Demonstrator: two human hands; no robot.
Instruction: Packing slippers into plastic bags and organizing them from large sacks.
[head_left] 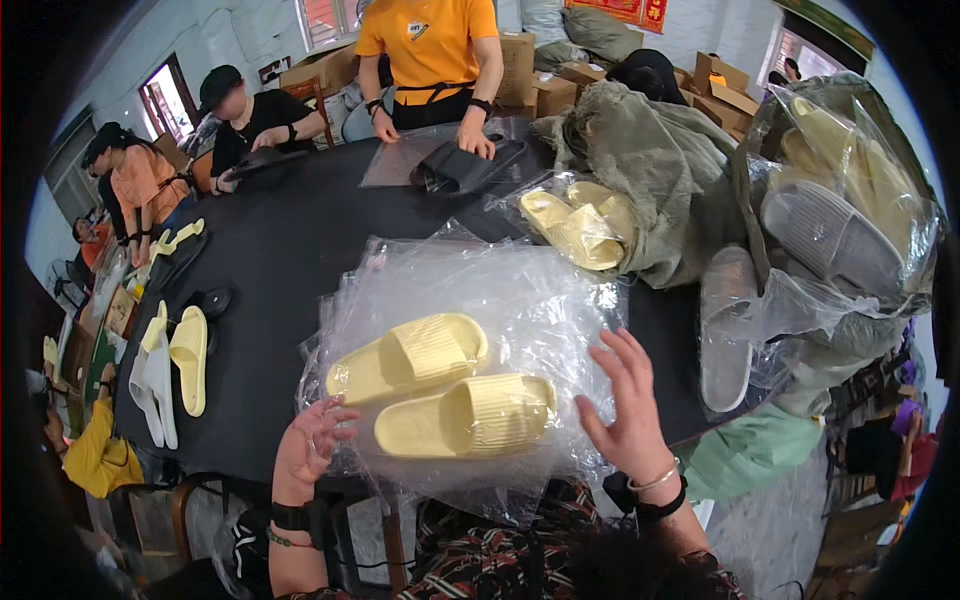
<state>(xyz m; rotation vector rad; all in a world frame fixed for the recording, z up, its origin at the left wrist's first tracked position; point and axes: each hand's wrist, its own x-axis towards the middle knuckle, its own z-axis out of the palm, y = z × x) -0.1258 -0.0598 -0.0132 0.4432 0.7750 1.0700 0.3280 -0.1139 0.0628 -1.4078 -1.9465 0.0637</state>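
Note:
A pair of pale yellow slippers lies side by side on a thick stack of clear plastic bags (540, 285), the far slipper (405, 355) and the near slipper (465, 418) both with toes to the right. Whether they are inside the top bag or on it, I cannot tell. My left hand (308, 440) is by their heel ends, fingers loosely spread and holding nothing. To the right of the toes, my right hand (630, 405) is raised over the bags' edge with its fingers apart, also with nothing in it.
On the black table (270, 270), bagged yellow slippers (580, 225) lie beside a green sack (640, 170). A bagged grey slipper (727, 330) is at right, near an open sack of bagged slippers (840, 220). Loose slippers (188, 360) stand at left. Across, a person in orange handles black slippers (465, 165).

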